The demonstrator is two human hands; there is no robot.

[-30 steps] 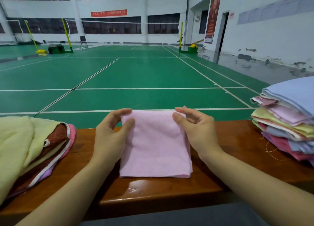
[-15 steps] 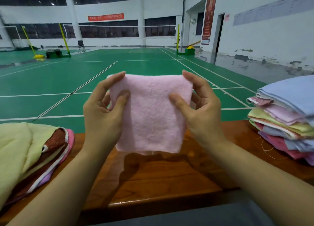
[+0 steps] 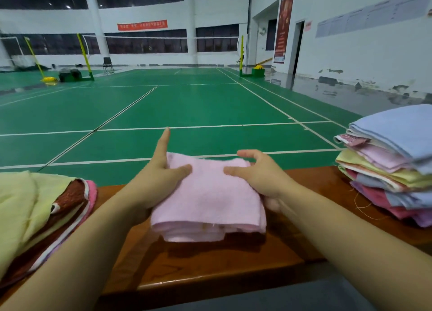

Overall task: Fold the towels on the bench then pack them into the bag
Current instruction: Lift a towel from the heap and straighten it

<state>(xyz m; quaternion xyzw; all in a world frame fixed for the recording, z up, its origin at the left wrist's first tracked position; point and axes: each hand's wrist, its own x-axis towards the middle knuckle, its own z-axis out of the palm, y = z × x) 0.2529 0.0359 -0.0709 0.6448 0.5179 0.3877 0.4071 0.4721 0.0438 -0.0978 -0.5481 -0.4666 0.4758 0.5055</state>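
Observation:
A folded light pink towel (image 3: 208, 198) is held just above the brown wooden bench (image 3: 210, 264), its folded edge toward me. My left hand (image 3: 161, 177) grips its left side, thumb on top and index finger pointing up. My right hand (image 3: 259, 175) holds its right side, thumb on top and fingers curled over the far edge. No bag is in view.
A pile of unfolded towels, pale yellow and brown on top (image 3: 35, 217), lies at the bench's left end. A stack of towels, blue on top (image 3: 392, 163), sits at the right end. Beyond the bench is a green badminton court (image 3: 187, 105).
The pink towel was lifted off the bench and held upright, then brought down and doubled over toward me into a thicker fold. Both hands stayed on its sides.

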